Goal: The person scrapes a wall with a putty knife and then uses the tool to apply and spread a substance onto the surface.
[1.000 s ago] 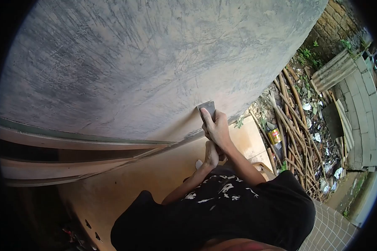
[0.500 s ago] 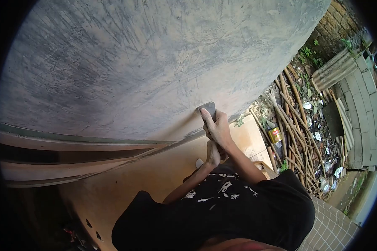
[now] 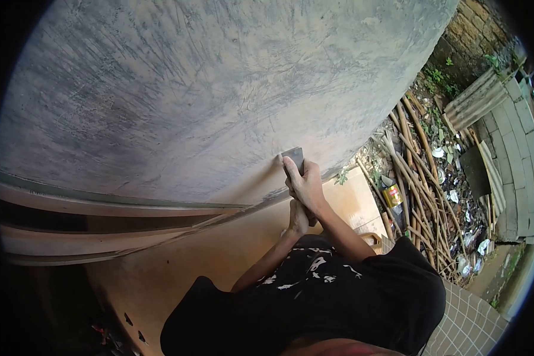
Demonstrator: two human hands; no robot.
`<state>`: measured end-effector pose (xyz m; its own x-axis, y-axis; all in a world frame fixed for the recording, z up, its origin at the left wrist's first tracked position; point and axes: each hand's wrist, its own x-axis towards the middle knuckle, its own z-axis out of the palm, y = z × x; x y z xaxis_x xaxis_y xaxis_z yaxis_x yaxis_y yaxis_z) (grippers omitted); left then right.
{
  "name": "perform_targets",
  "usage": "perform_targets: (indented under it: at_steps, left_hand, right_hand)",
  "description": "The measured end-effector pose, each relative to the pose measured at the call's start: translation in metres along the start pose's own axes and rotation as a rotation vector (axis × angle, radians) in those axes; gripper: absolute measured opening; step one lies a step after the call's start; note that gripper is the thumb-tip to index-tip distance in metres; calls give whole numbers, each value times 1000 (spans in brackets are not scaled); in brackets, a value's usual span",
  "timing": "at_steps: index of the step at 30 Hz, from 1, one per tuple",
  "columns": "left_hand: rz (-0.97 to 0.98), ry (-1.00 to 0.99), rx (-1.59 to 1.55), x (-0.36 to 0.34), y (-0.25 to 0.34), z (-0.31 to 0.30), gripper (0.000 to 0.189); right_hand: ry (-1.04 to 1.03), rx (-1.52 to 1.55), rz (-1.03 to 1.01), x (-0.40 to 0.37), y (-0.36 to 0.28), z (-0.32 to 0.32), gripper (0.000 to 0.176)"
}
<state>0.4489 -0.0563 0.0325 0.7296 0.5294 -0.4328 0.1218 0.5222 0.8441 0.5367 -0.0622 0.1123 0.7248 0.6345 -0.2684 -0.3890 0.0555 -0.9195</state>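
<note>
My right hand [image 3: 307, 185] is closed round a dark grey sanding block [image 3: 293, 156], its thumb laid along the flat face and its fingertips pale with dust. The block's upper edge is at the grey, scratched plaster wall [image 3: 219, 107]. Just below and against my right hand is my left hand [image 3: 298, 218], bent at the wrist. Its fingers curl in and are mostly hidden, so what they grip, if anything, cannot be made out.
A window frame [image 3: 101, 206] runs along the wall's lower left. Beneath me lies a tan tiled floor [image 3: 207, 249]. To the right are bamboo poles [image 3: 421, 172], a yellow packet [image 3: 392, 196], litter and a grey block wall [image 3: 519, 154].
Both hands and the sanding block have shifted very slightly, with the block a little left and lower in view. The grip looks the same.
</note>
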Motion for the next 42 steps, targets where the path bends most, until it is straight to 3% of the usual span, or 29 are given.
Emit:
perform_targets:
  at_steps: [2,5,7,9,11,13,15,17,19,23,25,26,29,35,42]
  left_hand:
    - [258,-85,19,6,25,9,44]
    - [242,-65,135,7,10,15,44]
    - [-13,-62,55,-4,0,18,44]
    - [-61,-38,-78,-8,-8,22,49]
    - [52,-128,-36,2,12,20,51]
    - [270,-233,103,16,20,22,58]
    - [202,-154,79,5,12,32,56]
    - [-52,-75,-3,4,-21,25,42]
    - [19,-199,13,4,-28,19,40]
    - [12,-43,-27,4,-13,41,49]
    - [266,3,-47,9,7,46,50]
    - [271,63,-69,12,12,50,50]
    - [288,-20,-9,16,4,37,45]
    - [-107,-165,-350,1,-8,21,36]
    - [-48,-106,-258,0,-20,10,47]
  right_hand:
    - [-7,-33,-211,-5,-36,12,37]
    - [20,-96,-170,-4,-24,1,38]
    - [63,-93,-89,-4,-7,-10,39]
    - [65,-141,-49,-4,-5,-15,39]
    - [51,-76,-63,-8,-34,-11,38]
    - [65,-56,-255,-11,-64,-3,37]
    - [78,-59,-283,-4,-44,-10,38]
    - [111,-75,-78,-4,-8,-26,37]
    - [146,-124,-99,-3,-11,-26,37]
    - [63,-98,-83,-5,-32,-24,36]
    - [39,-78,-113,-5,-38,-19,35]
    - [3,-43,-125,-3,-41,-17,35]
    - [-68,-41,-148,5,-33,-23,34]
    - [-341,124,-89,1,-22,-32,26]
    - [-242,62,-50,-1,-14,-25,31]
